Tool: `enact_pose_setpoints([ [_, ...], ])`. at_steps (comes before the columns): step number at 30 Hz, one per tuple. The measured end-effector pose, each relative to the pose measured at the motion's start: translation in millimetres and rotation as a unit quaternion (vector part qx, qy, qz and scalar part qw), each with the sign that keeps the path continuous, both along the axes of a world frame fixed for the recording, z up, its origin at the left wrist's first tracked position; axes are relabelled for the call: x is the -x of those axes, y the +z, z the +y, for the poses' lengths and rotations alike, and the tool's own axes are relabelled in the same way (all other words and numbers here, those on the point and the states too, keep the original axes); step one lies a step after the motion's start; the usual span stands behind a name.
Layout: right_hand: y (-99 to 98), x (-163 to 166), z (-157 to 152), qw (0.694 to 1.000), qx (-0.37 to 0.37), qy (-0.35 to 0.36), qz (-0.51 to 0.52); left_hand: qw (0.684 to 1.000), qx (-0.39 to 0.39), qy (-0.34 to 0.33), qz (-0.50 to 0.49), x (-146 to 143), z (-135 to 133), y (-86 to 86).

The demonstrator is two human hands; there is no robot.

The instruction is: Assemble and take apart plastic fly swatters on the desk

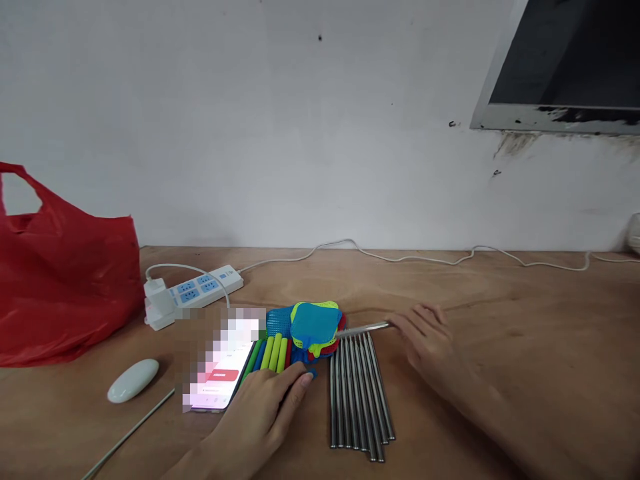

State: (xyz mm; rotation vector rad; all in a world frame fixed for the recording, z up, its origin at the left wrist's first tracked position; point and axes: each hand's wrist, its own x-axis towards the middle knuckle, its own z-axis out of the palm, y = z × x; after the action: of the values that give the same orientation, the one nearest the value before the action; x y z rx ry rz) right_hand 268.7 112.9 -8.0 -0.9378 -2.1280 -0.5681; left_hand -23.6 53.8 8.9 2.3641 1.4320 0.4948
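Observation:
My right hand [425, 340] pinches one end of a thin metal rod [367, 329]; its other end meets the edge of the fly swatter heads. These blue, yellow and red mesh heads lie in a pile, a blue head [316, 324] on top. My left hand [265, 407] is closed, with a small blue piece [312, 373] showing at the thumb and fingertips; most of it is hidden. Beyond that hand lie coloured handle tubes [271, 352] in green, blue, yellow and red. Several metal rods [357, 400] rest side by side between my hands.
A lit phone [220, 380] lies left of the tubes. Farther left are a white mouse-shaped object [133, 381], a power strip [200, 293] with a plugged-in charger [159, 297], and a red plastic bag [65, 287]. A white cable [400, 259] runs along the wall.

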Motion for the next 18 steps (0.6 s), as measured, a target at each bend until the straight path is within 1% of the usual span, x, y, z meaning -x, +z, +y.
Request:
enact_pose_setpoints([
  [2,-4.1,-5.5,4.5,0.994,0.056,-0.032,0.087,0.999,-0.017,0.007,-0.033,0.3,0.5,0.6],
  [3,-6.2,-5.1,4.7,0.987,0.09,-0.034,0.13,0.998,-0.022,0.009,-0.05,0.1,0.7,0.3],
  [5,-9.4,1.1,1.3,0.963,0.171,-0.025,0.208,0.996,-0.032,0.012,-0.082,-0.3,1.6,-0.8],
  [6,-10.1,5.9,-1.7,0.945,0.217,-0.015,0.243,0.994,-0.036,0.017,-0.097,-0.4,2.6,-1.6],
  [8,-9.3,16.2,-8.3,0.895,0.308,0.014,0.321,0.991,-0.04,0.036,-0.122,0.1,6.0,-3.4],
  [11,-4.4,27.5,-15.8,0.796,0.411,0.083,0.436,0.985,-0.025,0.078,-0.153,2.7,13.1,-6.1],
  [13,-1.0,31.1,-18.8,0.733,0.473,0.103,0.478,0.979,-0.011,0.098,-0.176,5.2,17.8,-7.0],
  [14,0.1,32.0,-19.9,0.708,0.498,0.108,0.489,0.977,-0.007,0.104,-0.189,6.6,19.9,-7.2],
  [16,0.6,33.1,-21.7,0.674,0.53,0.121,0.5,0.972,-0.004,0.113,-0.205,9.1,23.7,-7.0],
  [18,-0.9,34.1,-22.8,0.659,0.539,0.14,0.506,0.972,-0.015,0.119,-0.202,11.3,27.0,-6.9],
])
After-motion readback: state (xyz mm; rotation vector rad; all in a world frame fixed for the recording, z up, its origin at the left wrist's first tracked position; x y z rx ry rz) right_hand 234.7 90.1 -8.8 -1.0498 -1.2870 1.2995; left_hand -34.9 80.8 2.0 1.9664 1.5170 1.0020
